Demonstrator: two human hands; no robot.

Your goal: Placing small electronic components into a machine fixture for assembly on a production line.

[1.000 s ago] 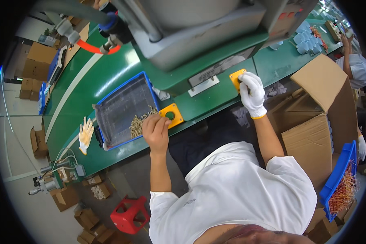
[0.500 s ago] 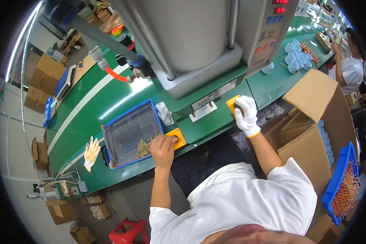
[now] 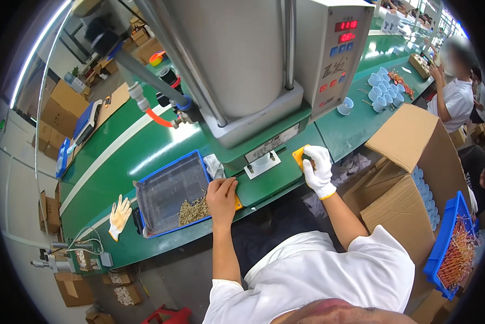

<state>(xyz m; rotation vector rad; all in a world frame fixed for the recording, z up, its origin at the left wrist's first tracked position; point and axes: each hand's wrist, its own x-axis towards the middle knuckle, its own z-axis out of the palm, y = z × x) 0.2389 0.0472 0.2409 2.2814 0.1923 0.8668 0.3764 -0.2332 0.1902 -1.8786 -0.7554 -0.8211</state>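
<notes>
My bare left hand lies flat on a yellow button block at the front edge of the green bench, beside a blue tray holding a pile of small brass-coloured parts. My right hand, in a white glove, presses on a second yellow button block further right. Between the two hands, under the grey press machine, sits a small white fixture plate.
A loose white glove lies left of the tray. Open cardboard boxes stand at my right, with a blue crate of orange wire parts. Another person works at the far right by pale blue cups. Boxes line the floor at left.
The view has tilted upward, showing more of the press and its control panel. Both hands stay on the yellow blocks.
</notes>
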